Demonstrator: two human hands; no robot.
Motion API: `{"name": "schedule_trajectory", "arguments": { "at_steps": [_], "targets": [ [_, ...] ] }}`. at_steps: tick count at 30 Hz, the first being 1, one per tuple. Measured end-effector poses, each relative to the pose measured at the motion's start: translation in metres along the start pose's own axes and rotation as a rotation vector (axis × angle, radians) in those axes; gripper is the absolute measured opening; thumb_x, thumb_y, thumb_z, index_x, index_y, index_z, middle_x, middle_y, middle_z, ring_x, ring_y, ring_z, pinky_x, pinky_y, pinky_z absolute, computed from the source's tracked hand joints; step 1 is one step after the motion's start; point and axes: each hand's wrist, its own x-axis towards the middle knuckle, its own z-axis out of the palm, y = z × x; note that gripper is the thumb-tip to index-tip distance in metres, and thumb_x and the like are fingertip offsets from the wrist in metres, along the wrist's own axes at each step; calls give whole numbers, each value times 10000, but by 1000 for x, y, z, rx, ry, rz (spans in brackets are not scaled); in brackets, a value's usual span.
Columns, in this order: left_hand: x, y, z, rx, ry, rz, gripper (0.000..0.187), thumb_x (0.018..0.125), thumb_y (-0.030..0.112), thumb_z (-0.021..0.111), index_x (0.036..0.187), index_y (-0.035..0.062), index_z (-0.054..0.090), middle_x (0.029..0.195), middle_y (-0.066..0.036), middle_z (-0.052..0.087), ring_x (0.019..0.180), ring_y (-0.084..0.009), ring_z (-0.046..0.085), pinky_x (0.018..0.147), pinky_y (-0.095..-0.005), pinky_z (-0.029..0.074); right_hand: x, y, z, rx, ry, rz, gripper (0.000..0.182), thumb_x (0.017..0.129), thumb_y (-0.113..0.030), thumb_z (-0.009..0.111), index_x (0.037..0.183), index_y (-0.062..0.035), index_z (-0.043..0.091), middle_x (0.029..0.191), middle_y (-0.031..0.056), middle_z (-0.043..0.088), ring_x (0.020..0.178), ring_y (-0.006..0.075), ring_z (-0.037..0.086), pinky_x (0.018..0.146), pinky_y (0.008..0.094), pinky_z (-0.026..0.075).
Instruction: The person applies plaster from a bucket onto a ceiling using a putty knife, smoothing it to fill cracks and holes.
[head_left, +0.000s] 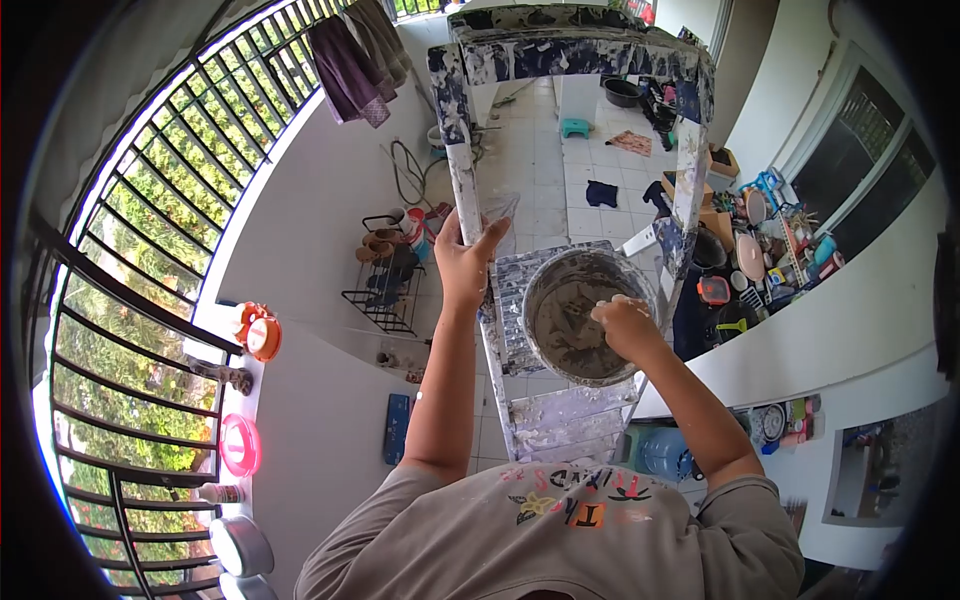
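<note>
A paint-spattered ladder (575, 413) stands upright in front of me. On its upper step rests a round bucket (537, 345) whose inside is coated with grey-brown paste. My left hand (470, 262) is wrapped round the ladder's left rail, its thumb on the near side. Over the right part of the bucket's opening is my right hand (627, 328), its fingers curled together. Whatever those fingers hold, if anything, is too small or hidden to make out.
A barred railing (140, 340) curves along the left, with an orange pot (262, 335) and a pink basin (240, 445) beside it. A shoe rack (385, 300) stands below. Kitchenware (750, 255) is heaped at the right. Cloths (355, 65) hang at the upper left.
</note>
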Motion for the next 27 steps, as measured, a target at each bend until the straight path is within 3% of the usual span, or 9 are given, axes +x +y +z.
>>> {"name": "schedule_trajectory", "arguments": {
  "at_steps": [3,9,13,17,19,23,27],
  "targets": [
    [-2,3,2,0,8,13,241,785,167,788,855,49,589,685,2,540,563,-90,483,540,-259,381,-11,2,5,51,21,100,142,812,-47,580,838,-74,717,837,136,695,958,325,667,859,479,519],
    [1,-6,0,13,-4,29,240,801,173,777,866,36,590,701,-15,560,569,-92,488,540,-263,387,-9,6,-23,28,-55,93,182,738,-59,629,862,-108,753,819,172,708,864,364,702,832,470,539],
    [2,-6,1,2,-13,38,216,801,155,757,867,27,595,703,-26,576,562,-100,490,534,-264,386,0,29,-54,217,4,190,200,711,-107,680,876,-117,792,840,164,726,819,346,710,807,423,557],
    [2,-7,-1,33,11,53,195,794,139,739,860,20,598,687,-39,584,557,-109,496,530,-266,389,4,35,-47,387,175,263,219,720,-86,690,909,-124,793,864,168,727,812,361,706,781,430,561],
    [7,-15,-3,34,1,57,200,788,144,738,856,15,602,683,-54,597,557,-115,503,529,-270,396,17,31,-27,292,231,199,194,738,-81,654,895,-105,765,845,173,718,826,356,703,775,439,558],
    [3,-9,0,35,35,45,264,755,200,797,805,54,583,638,18,532,524,-78,482,513,-246,388,28,16,13,48,173,-44,105,785,-73,600,793,-71,704,847,140,699,871,334,695,774,450,556],
    [6,-15,-3,30,32,56,281,749,223,796,861,38,618,677,2,568,552,-80,505,521,-249,397,4,-3,30,-146,161,-221,105,843,-98,594,785,-81,681,889,83,659,881,253,670,790,420,555]
  ]
}}
